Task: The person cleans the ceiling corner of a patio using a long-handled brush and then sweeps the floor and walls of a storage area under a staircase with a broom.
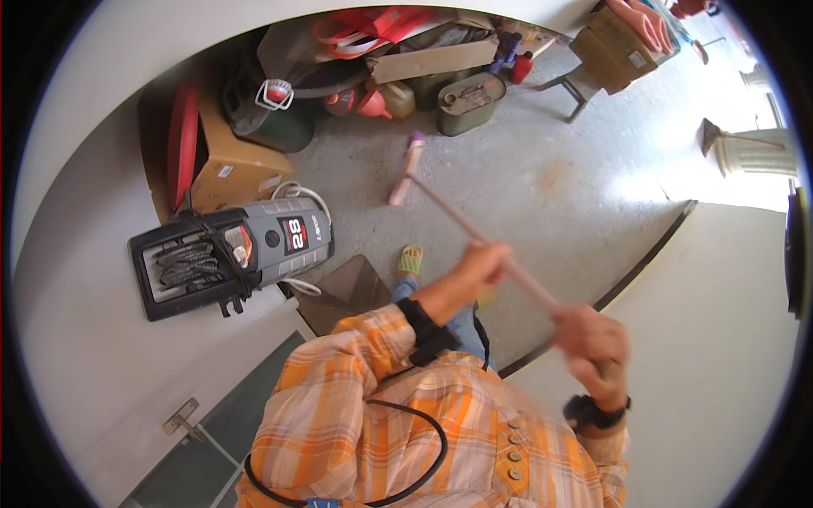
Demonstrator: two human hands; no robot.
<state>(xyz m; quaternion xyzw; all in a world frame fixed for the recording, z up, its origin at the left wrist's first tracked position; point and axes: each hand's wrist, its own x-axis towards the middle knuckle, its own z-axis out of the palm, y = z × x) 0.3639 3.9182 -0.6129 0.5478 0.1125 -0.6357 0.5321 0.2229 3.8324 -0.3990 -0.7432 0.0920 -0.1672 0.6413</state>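
Both of my hands grip the long handle point(530, 286) of a floor broom. My left hand point(476, 270) is closed around it lower down, towards the head. Higher up, near the handle's top end, my right hand point(591, 346) wraps it and looks blurred. The handle slants away to the narrow broom head point(408, 171), which is pinkish with a purple end and lies across the concrete floor point(502, 171). Motion blur hides the bristles. Dark bands circle both my wrists.
On the left, a grey Lavor pressure washer point(273, 241) stands by a cardboard box point(232, 165). A metal can point(471, 101), a red funnel point(373, 103) and a dark green container point(270, 120) line the far side. A stool point(575, 89) bears another box point(613, 47). White walls curve around.
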